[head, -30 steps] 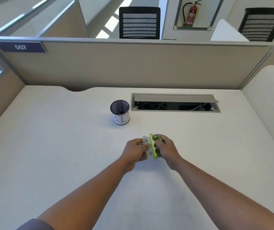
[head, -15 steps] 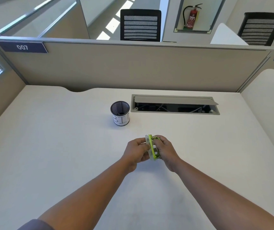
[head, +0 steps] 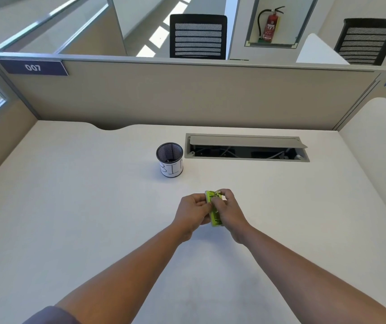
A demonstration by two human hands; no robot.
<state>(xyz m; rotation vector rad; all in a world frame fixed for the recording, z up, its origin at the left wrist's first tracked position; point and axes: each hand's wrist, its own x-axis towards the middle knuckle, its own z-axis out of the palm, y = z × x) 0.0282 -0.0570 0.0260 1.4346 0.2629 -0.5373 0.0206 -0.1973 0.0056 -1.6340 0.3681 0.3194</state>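
A small lime-green and clear plastic case [head: 214,212] stands on edge just above the white desk [head: 70,218], held between both hands. My left hand [head: 191,212] grips its left side, with the clear part mostly hidden behind the fingers. My right hand [head: 230,211] curls round its right side, fingertips on the green top edge. What is inside the case cannot be made out.
A black mesh cup [head: 169,159] with a white paper label stands behind the hands. To its right an open cable hatch [head: 247,148] is sunk in the desk. Beige partitions [head: 187,94] wall the desk at the back and sides.
The clear half, swung away from the green half a second ago, now lies against it. Both hands have stayed in the same place, closing in on the case.
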